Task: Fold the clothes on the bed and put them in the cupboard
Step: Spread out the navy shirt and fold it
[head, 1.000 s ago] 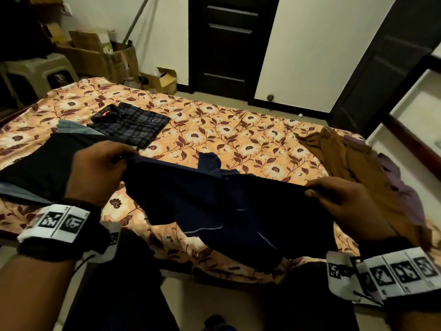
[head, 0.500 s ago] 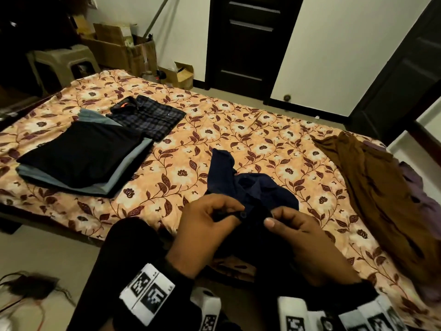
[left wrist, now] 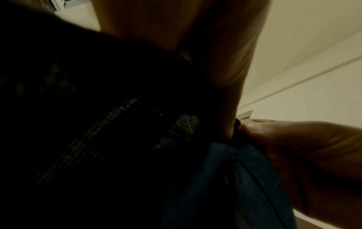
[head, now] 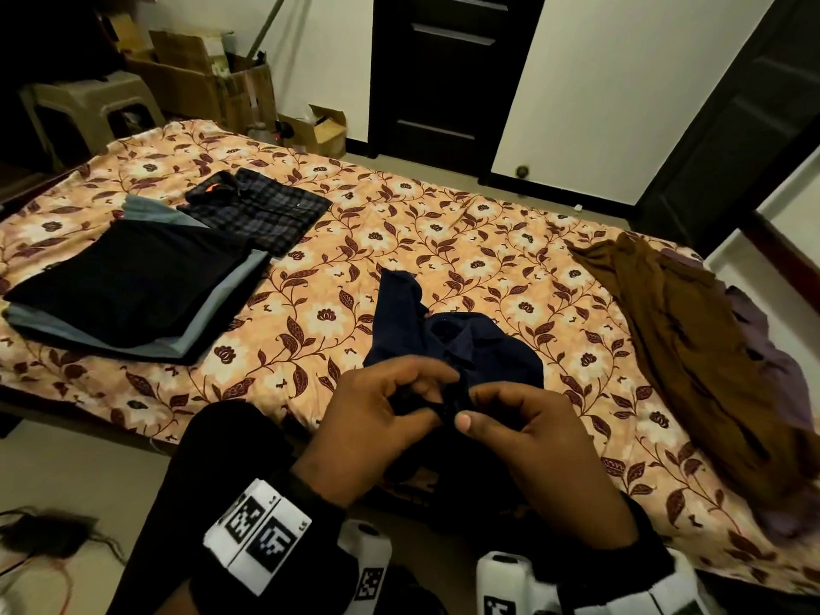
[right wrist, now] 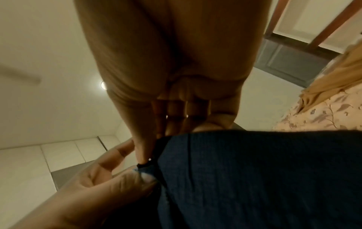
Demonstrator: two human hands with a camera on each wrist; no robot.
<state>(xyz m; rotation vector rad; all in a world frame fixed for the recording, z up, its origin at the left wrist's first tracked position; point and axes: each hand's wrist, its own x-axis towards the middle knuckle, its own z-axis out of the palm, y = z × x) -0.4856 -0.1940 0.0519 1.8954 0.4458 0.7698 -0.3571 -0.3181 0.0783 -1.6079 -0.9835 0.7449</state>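
Left hand (head: 377,419) and right hand (head: 532,441), fingertips together, pinch the front edge of a navy shirt (head: 466,344) at the bed's (head: 443,241) near edge. Farther off, a folded stack (head: 133,281) lies left and brown clothes (head: 692,330) right.

Both hands meet close together in front of the body, wrists angled inward. The left hand (head: 377,419) curls its fingers, thumb and forefinger closed in a pinching grip. The right hand (head: 532,441) mirrors it, thumb tip forward, its pinch touching the left's.
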